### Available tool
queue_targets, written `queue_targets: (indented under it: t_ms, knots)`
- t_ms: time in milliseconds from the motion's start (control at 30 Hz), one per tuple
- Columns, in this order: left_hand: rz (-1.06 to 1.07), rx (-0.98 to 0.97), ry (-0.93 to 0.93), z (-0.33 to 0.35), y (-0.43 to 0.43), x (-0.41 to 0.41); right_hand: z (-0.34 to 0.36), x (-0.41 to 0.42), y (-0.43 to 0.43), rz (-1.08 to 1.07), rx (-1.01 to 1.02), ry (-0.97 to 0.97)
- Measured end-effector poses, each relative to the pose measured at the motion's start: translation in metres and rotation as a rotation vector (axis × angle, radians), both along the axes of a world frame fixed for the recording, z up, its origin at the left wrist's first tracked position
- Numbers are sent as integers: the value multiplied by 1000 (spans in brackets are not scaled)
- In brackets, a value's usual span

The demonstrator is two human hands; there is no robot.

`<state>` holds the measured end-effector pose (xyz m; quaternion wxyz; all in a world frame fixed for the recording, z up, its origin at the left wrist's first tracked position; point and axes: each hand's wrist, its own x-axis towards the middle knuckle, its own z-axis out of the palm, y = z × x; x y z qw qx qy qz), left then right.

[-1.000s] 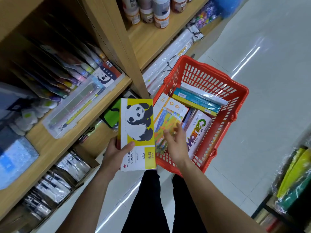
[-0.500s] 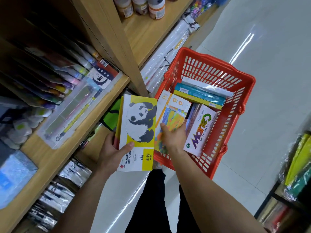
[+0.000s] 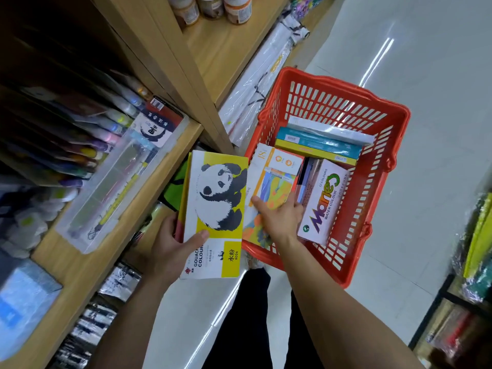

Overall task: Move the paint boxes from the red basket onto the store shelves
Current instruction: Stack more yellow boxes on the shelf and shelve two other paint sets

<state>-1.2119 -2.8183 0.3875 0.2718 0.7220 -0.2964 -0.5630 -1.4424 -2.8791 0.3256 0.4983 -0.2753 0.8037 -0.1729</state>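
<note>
Leftmost, the light wooden store shelf [image 3: 66, 265] runs up the left of the frame. A long clear plastic case [image 3: 119, 187] lies on its board, and no box from the basket is on it yet.

At lower centre the left hand [image 3: 170, 251] grips a flat yellow-and-white cardboard paint box with a panda print [image 3: 221, 198]. Its thumb is pressed on the front face and its fingers are wrapped behind the left edge. That box is out of the basket, held in front of the shelf just as it was a second ago.

To its right the change shows. The right hand [image 3: 282, 219], which a second ago hovered with loose fingers, has dropped onto the white-and-orange cardboard box with a multicoloured front [image 3: 277, 179]. Its thumb lies flat across the face and its fingers curl over the right edge, beside the white Marie's water colour box [image 3: 323, 206].

Both boxes stand in the red plastic lattice basket [image 3: 378, 166], right of centre, with teal and yellow boxes [image 3: 316, 143] stacked behind them. A second box therefore looks ready to lift, and most of the boxes are still unshelved.
</note>
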Motion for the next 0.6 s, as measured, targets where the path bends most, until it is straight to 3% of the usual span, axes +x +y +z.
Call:
queue_targets:
  t_ms: [200,333,600]
  knots:
    - [-19,-12,-25,1,-7,19,-3,8,13,-75,-133,27]
    - [-24,5,-5,-4,-11,19,-6,1,3,-183,-97,-75]
    - [12,15,37,-2,-9,11,-7,-1,4,-209,-142,-82]
